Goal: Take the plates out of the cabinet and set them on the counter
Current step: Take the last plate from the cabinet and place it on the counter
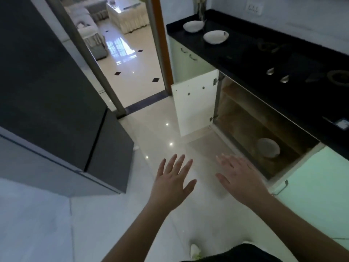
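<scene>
Two plates [215,36] already sit on the counter [245,52] above the open cabinet [251,120], and one plate [268,147] lies inside it, low on the floor. The left hand [172,183] and right hand [239,178] hover empty before the cabinet, fingers spread. Next up, likely: reach down in and grip that plate.

Glossy black counter [245,52], wooden cabinet [245,118] interior, polished floor [151,137].

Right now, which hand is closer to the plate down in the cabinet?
Right. The right hand hovers just outside the open cabinet, near the plate. The left hand is farther away, over the floor.
</scene>
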The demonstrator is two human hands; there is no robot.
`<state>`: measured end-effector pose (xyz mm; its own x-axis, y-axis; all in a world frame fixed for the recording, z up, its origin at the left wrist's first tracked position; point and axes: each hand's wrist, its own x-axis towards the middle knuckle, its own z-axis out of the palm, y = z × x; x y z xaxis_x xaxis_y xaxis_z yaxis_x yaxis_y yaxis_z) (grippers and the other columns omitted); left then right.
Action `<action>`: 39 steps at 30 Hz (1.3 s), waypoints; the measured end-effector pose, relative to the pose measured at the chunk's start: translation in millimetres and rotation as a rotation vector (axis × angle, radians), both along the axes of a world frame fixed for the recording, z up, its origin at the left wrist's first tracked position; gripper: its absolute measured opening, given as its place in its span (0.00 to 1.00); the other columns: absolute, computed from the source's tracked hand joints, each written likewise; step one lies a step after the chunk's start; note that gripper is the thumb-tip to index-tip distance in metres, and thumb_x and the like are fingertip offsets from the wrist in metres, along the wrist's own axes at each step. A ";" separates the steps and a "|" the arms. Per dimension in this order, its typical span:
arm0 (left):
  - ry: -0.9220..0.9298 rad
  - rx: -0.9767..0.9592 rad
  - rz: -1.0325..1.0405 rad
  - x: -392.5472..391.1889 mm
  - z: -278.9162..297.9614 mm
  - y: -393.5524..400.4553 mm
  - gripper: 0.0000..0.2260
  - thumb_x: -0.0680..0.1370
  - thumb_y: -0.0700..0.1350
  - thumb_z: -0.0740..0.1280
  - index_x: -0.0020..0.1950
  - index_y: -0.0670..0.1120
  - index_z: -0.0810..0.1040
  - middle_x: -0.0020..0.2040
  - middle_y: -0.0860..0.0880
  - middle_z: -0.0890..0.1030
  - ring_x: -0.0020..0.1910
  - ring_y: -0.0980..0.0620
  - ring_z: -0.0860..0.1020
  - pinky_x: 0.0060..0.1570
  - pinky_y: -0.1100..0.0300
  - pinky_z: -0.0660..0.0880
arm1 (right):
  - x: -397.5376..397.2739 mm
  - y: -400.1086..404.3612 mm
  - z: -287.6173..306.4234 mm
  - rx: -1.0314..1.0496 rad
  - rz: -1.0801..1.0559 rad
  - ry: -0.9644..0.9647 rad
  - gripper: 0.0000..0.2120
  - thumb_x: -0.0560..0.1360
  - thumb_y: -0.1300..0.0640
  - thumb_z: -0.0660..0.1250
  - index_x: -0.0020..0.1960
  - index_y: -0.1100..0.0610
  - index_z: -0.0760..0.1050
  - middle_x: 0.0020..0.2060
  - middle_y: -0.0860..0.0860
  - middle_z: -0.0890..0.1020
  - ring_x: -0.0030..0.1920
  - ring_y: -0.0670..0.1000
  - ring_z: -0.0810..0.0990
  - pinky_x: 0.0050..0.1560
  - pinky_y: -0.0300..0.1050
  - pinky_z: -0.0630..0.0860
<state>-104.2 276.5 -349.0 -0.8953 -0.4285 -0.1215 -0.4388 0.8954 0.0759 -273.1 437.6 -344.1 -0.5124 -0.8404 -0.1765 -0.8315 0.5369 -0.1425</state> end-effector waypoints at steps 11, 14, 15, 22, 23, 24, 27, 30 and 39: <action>0.038 -0.015 -0.007 -24.6 -3.4 -54.1 0.31 0.78 0.68 0.36 0.80 0.57 0.47 0.81 0.51 0.50 0.78 0.51 0.38 0.74 0.49 0.34 | -33.0 -27.3 -20.6 0.057 -0.021 0.014 0.29 0.81 0.40 0.47 0.77 0.52 0.58 0.74 0.50 0.66 0.74 0.52 0.63 0.74 0.51 0.57; 0.049 -0.008 -0.045 -65.3 -8.7 -68.7 0.31 0.79 0.68 0.37 0.79 0.57 0.49 0.81 0.51 0.52 0.77 0.51 0.39 0.74 0.48 0.36 | -51.0 -39.7 -31.4 0.053 -0.061 -0.016 0.29 0.80 0.39 0.48 0.76 0.52 0.59 0.73 0.51 0.68 0.73 0.53 0.65 0.73 0.51 0.59; 0.042 -0.009 -0.061 -80.5 -10.8 -72.8 0.31 0.79 0.67 0.38 0.79 0.57 0.49 0.81 0.51 0.52 0.77 0.51 0.39 0.74 0.48 0.35 | -60.3 -44.7 -35.7 0.050 -0.071 -0.021 0.28 0.80 0.39 0.48 0.76 0.52 0.59 0.73 0.51 0.68 0.73 0.53 0.65 0.73 0.51 0.59; -0.014 0.005 -0.193 -176.6 -6.9 -117.7 0.30 0.79 0.68 0.39 0.79 0.58 0.45 0.81 0.52 0.49 0.78 0.51 0.39 0.75 0.49 0.37 | -157.6 -82.2 -38.9 -0.091 -0.251 -0.162 0.27 0.81 0.40 0.49 0.77 0.50 0.57 0.75 0.49 0.65 0.75 0.51 0.60 0.75 0.51 0.56; -0.016 -0.002 -0.210 -188.9 -3.9 -124.0 0.31 0.79 0.68 0.39 0.79 0.58 0.46 0.81 0.52 0.49 0.79 0.50 0.40 0.76 0.49 0.37 | -170.5 -86.4 -36.1 -0.109 -0.272 -0.154 0.27 0.81 0.41 0.50 0.77 0.50 0.57 0.75 0.49 0.65 0.75 0.51 0.60 0.74 0.51 0.55; -0.016 -0.008 -0.224 -200.7 -0.5 -129.4 0.31 0.78 0.68 0.38 0.80 0.58 0.47 0.81 0.52 0.49 0.79 0.50 0.40 0.76 0.49 0.38 | -181.4 -90.7 -33.4 -0.121 -0.288 -0.148 0.27 0.81 0.41 0.50 0.77 0.50 0.57 0.75 0.49 0.64 0.75 0.51 0.59 0.74 0.50 0.55; -0.009 -0.001 -0.251 -234.8 6.5 -142.4 0.31 0.78 0.67 0.37 0.80 0.58 0.46 0.81 0.53 0.48 0.79 0.51 0.40 0.76 0.48 0.37 | -205.9 -102.2 -26.8 -0.114 -0.300 -0.123 0.27 0.81 0.41 0.49 0.78 0.48 0.55 0.75 0.49 0.63 0.75 0.51 0.58 0.74 0.51 0.55; 0.016 0.030 -0.253 -263.8 9.4 -149.9 0.32 0.78 0.68 0.36 0.80 0.57 0.46 0.81 0.53 0.48 0.79 0.51 0.40 0.76 0.48 0.38 | -220.6 -107.4 -23.3 -0.102 -0.326 -0.128 0.27 0.81 0.41 0.48 0.78 0.48 0.54 0.76 0.48 0.63 0.75 0.51 0.58 0.74 0.51 0.54; 0.090 0.149 -0.339 -339.6 -2.8 -180.4 0.29 0.79 0.66 0.40 0.79 0.58 0.48 0.81 0.53 0.51 0.79 0.52 0.44 0.74 0.52 0.39 | -238.3 -135.0 -14.7 -0.148 -0.480 -0.140 0.27 0.81 0.40 0.48 0.78 0.48 0.54 0.76 0.47 0.63 0.75 0.51 0.59 0.74 0.51 0.56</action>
